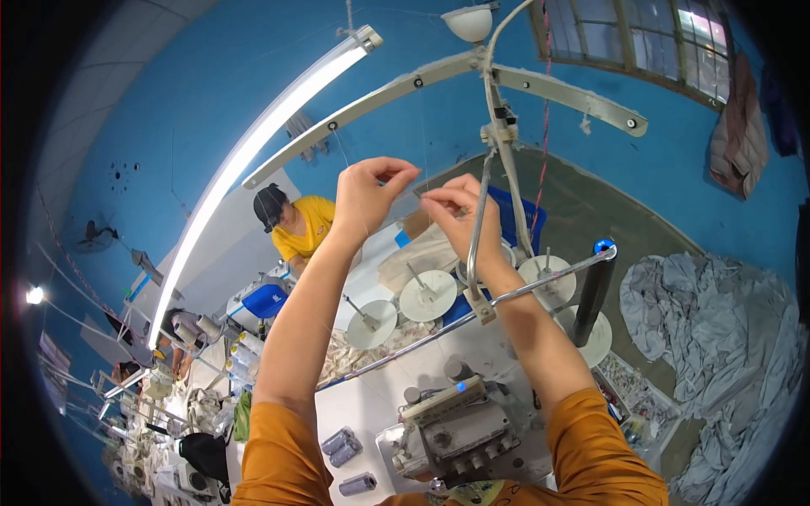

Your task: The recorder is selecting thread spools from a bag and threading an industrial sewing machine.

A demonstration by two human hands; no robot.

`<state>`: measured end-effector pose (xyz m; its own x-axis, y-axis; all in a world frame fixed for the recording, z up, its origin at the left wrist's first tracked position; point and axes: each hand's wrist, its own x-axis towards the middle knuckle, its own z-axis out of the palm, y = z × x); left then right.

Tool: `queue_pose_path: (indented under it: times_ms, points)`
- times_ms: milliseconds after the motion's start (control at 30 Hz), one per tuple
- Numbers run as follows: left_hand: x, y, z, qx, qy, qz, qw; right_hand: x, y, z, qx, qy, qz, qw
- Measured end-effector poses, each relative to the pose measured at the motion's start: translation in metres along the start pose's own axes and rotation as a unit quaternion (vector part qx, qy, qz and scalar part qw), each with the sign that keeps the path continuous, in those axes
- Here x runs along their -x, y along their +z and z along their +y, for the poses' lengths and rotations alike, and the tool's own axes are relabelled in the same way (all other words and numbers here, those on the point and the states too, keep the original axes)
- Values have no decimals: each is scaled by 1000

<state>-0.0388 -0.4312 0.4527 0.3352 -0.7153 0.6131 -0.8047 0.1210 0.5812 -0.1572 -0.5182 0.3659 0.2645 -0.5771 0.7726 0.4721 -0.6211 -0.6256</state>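
Observation:
Both of my arms are raised in front of an overhead thread-guide bar (371, 97). My left hand (369, 196) has thumb and forefinger pinched together on a thin thread, hard to make out at the fingertips. Just to its right and slightly lower, my right hand (462, 211) pinches a fine pale thread (425, 139) that hangs from above. Another strand (341, 147) drops from a guide eye on the bar behind my left hand. Below the hands, a thread stand carries round white spool discs (427, 297) with upright pins.
An overlock sewing machine (456, 426) stands on the white table, with grey thread cones (341, 445) to its left. A chrome rail (405, 350) and a metal post (481, 228) cross near my right forearm. A co-worker in yellow (304, 226) sits beyond. Grey fabric (717, 337) lies heaped at right.

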Motion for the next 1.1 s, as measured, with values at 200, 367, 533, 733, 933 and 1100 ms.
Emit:
queue_pose_path:
  times_ms: [200, 367, 533, 733, 933, 1100]
  points:
    - [-2, -5, 5, -226, 149, -35, 962, -21, 8, 11, 60, -117, 118, 984]
    - [-3, -4, 2, -51, -9, -59, 997, -15, 9, 16, 56, 18, 66, 996]
    - [-1, -5, 3, -83, 2, -62, 995, -15, 7, 13, -14, -1, 68, 998]
    - [-2, -8, -3, -16, -45, -102, 994, -19, 4, 18, -65, 62, 68, 994]
    - [-4, -8, -4, 46, -75, -94, 992, -22, 3, 15, -59, 79, 46, 994]
    - [-3, -10, -4, 44, -66, -90, 993, -23, 1, 14, -50, 81, 32, 995]
